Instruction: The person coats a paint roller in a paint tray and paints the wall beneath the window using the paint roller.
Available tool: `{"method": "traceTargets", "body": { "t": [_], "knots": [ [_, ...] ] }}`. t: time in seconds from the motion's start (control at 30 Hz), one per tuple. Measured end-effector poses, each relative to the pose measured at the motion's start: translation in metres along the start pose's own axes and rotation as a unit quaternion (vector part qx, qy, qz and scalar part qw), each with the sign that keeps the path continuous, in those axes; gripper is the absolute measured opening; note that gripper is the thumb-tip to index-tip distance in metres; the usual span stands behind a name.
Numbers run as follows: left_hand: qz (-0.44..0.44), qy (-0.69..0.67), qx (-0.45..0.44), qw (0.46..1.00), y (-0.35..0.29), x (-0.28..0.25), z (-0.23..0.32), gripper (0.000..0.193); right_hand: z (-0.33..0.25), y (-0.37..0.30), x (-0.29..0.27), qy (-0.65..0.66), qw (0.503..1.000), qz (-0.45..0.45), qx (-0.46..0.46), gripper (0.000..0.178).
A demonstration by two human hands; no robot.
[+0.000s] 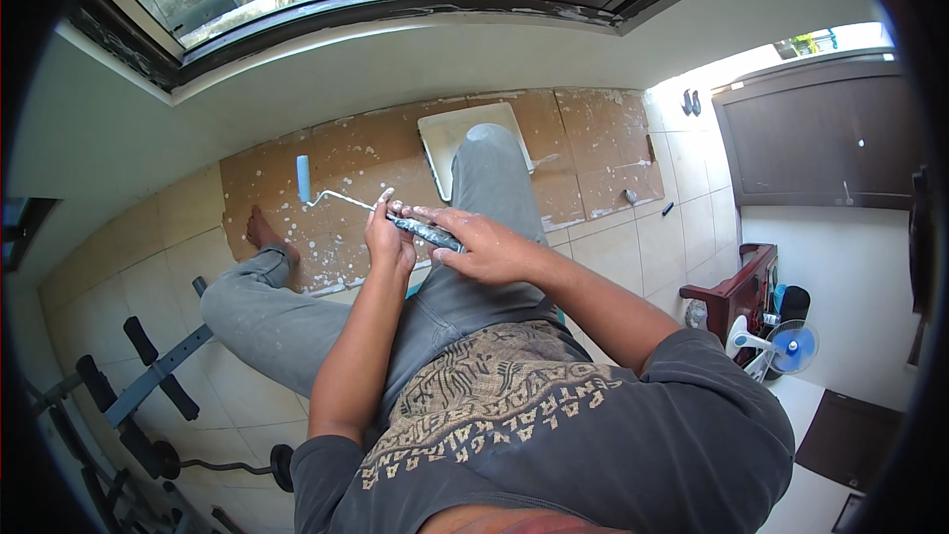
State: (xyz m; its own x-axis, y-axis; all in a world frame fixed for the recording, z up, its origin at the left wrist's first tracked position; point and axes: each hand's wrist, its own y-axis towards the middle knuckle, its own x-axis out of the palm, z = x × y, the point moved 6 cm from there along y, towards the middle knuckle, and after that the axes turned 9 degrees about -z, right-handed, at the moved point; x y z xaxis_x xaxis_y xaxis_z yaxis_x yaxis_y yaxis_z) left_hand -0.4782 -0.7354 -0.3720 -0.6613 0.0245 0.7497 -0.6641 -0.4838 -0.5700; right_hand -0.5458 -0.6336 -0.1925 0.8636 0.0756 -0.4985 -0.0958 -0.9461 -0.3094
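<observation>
A paint roller with a pale blue sleeve [303, 179], a bent white wire frame and a dark, paint-smeared handle [427, 231] is held across my lap. My left hand [391, 242] closes on the spot where the wire meets the handle. Around the handle's other end rests my right hand [489, 245], thumb below and fingers stretched along the top, gripping it. White paint specks both hands. Beyond my raised knee lies a pale paint tray [435, 129], partly hidden by the leg.
Paint-spattered cardboard [371, 153] covers the tiles along the wall under a dark-framed window [415, 2]. Weight equipment [158, 376] stands at the left. To the right are a red wooden bench [736, 287], a fan [794, 346] and small items on the floor.
</observation>
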Motion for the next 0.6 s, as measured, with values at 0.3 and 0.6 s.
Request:
{"method": "traceTargets", "body": {
  "t": [0.3, 0.6],
  "knots": [
    [0.017, 0.142, 0.061, 0.988, -0.026, 0.017, -0.006, 0.031, -0.002, -0.001, -0.012, -0.261, 0.958, 0.014, 0.121, 0.028],
    [-0.076, 0.261, 0.092, 0.958, -0.058, 0.061, 0.004, 0.059, 0.008, -0.045, -0.035, -0.173, 0.968, 0.085, 0.162, 0.032]
  ]
}}
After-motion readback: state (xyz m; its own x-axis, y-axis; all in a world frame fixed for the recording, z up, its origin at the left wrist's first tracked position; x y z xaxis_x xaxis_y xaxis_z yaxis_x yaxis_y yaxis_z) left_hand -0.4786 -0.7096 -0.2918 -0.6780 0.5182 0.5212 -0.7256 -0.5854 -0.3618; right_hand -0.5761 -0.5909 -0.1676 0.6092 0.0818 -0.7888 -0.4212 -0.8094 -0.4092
